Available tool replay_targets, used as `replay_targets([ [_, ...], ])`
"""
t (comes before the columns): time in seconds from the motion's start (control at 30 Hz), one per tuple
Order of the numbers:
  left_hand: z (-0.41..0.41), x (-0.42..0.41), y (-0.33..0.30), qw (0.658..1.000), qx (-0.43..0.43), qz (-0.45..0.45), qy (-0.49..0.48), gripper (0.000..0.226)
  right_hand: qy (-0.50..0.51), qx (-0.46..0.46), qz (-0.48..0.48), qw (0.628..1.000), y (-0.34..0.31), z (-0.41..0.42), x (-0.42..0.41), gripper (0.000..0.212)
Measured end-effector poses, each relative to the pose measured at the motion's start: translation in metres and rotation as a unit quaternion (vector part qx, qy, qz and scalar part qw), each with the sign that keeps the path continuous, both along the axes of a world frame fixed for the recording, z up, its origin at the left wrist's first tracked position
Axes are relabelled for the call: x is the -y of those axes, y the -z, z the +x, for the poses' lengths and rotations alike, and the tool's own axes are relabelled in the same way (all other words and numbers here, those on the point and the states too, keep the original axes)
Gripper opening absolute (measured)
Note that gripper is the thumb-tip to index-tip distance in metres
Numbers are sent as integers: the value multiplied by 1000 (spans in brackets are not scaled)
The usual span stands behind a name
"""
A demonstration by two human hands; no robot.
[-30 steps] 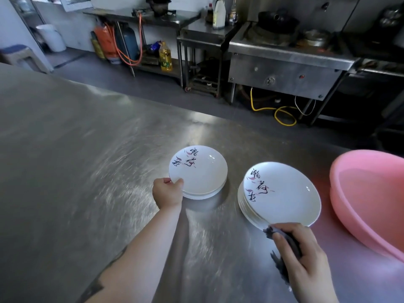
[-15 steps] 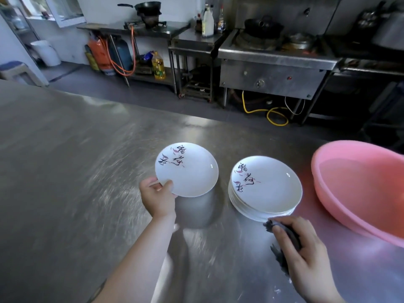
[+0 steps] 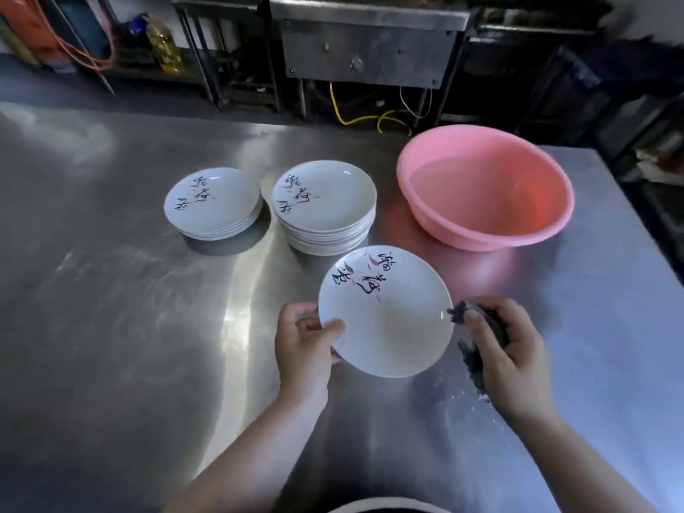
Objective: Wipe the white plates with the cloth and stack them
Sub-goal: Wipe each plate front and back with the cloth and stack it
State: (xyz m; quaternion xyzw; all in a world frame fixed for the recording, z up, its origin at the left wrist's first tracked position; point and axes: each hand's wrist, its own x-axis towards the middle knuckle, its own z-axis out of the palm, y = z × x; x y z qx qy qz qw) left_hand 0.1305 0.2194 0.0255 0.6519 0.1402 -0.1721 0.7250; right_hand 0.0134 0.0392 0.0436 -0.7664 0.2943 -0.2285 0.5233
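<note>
My left hand [image 3: 305, 346] grips the left rim of a single white plate [image 3: 388, 320] with black and red brush writing, held tilted above the steel table. My right hand [image 3: 509, 353] clutches a dark cloth [image 3: 477, 327], bunched at the plate's right edge. Behind stand two stacks of matching white plates: a lower left stack [image 3: 214, 202] and a taller right stack [image 3: 325, 205].
A pink plastic basin [image 3: 485, 187] sits at the right of the steel table [image 3: 111, 290], just beyond the stacks. Past the table's far edge are steel kitchen units, a yellow hose and gas bottles. The table's right edge runs near the basin.
My left hand has brought a plate from the left stack toward me to the front centre. My right hand with the cloth has come up to its right rim. The view tilted downward.
</note>
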Motion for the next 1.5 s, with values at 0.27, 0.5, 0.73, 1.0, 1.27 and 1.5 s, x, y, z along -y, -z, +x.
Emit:
replay_targets([
  [0.27,-67,49,50,994,-69,29,81,32,30,2,64,997,23,-60,21,16],
  [0.5,-81,46,63,968,7,172,183,34,-10,-62,25,998,54,-57,21,24],
  [0.73,-46,45,52,864,159,366,307,24,-164,-219,-214,938,78,-28,27,26],
  [1.0,-38,54,54,892,105,324,296,26,-307,-153,-251,905,77,-38,9,17],
  [1.27,-28,49,50,853,90,361,367,28,-131,-191,-242,942,78,-28,42,20],
  [1.5,20,73,39,800,217,418,372,23,-114,-118,-274,948,65,11,47,23],
])
